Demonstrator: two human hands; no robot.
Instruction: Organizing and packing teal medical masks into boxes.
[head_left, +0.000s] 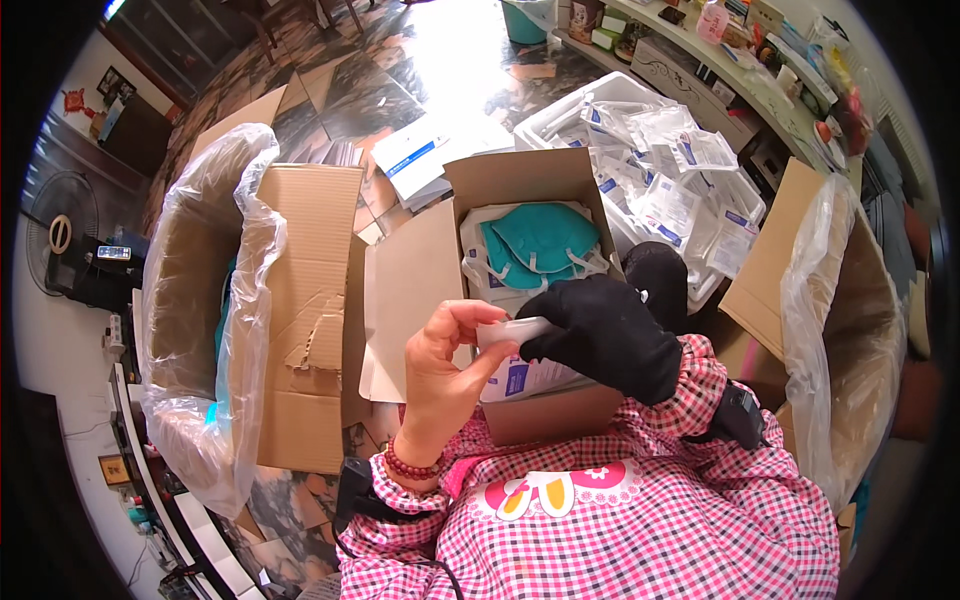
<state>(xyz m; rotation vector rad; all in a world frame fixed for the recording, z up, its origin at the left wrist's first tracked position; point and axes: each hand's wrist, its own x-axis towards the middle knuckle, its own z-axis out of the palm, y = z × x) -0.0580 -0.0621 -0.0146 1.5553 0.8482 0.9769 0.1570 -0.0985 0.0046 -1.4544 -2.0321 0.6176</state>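
Pinching a small white piece between the fingertips of the bare left hand and the black-gloved right hand, both closed down on it, one at each end. Hard to tell, with fingers over much of it, whether paper or plastic. Holding it above the near half of an open brown carton, just short of the teal masks lying farther in. Below it in the carton, on a white packet, a violet-blue label block and print too small to read. Beyond, across flat white boxes, a blue band with pale lettering; on packets heaped in a white tub, blue patches and rows of tiny lines. Underfoot, glossy patchwork stone floor in dark grey and rust, glaring white toward the far end. To either side, cartons lined with clear plastic. Farther off, a fan at the left, a teal bucket, and a pale cabinet at the right, crowded on top.
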